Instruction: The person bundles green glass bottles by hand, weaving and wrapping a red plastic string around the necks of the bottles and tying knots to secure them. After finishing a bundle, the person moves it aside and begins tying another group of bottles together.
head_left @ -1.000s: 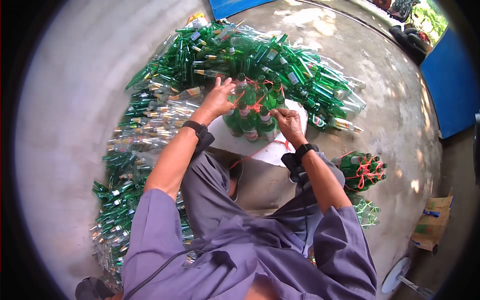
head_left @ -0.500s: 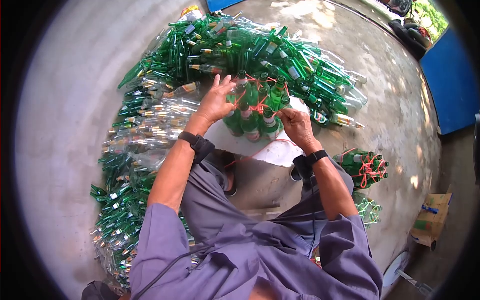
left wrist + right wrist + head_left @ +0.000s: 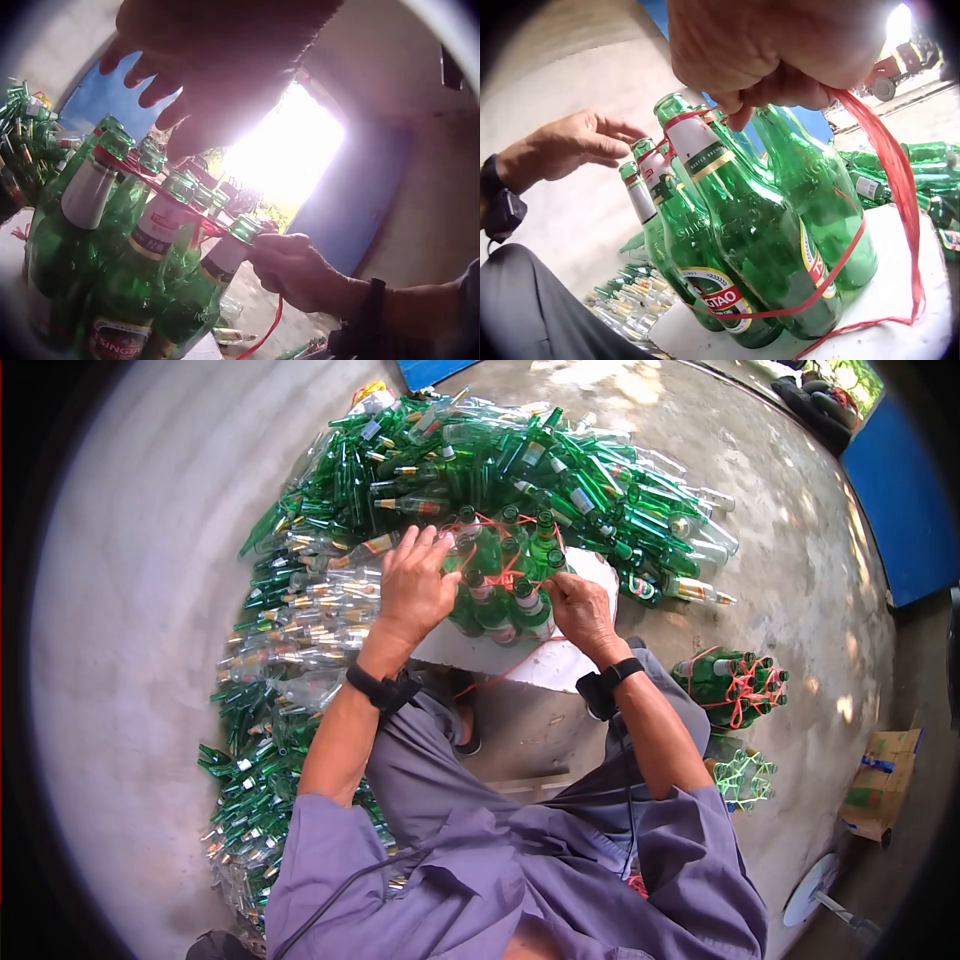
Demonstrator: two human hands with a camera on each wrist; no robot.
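A cluster of green beer bottles [image 3: 488, 612] stands upright on a white slab [image 3: 545, 668] between my knees. Red plastic string [image 3: 891, 154] runs among the bottle necks, and another strand wraps round the lower bodies. With fingers curled, my right hand [image 3: 588, 615] pinches the string beside the neck of the near right bottle; a loose length hangs from this hand in the right wrist view. My left hand [image 3: 412, 588] is at the cluster's left side, its fingers spread and fairly straight close to the necks.
Piles of loose green and clear bottles [image 3: 330, 600] curve round the left and far sides. To the right stand a red-tied bottle bundle [image 3: 735, 685] and another tied in pale green string [image 3: 745, 778]. A cardboard piece [image 3: 880, 785] lies farther right, near a blue panel [image 3: 895, 500].
My left hand has drawn back a little to the left and nearer to me. The right hand stays at the near right bottle's neck, after a small shift outward.
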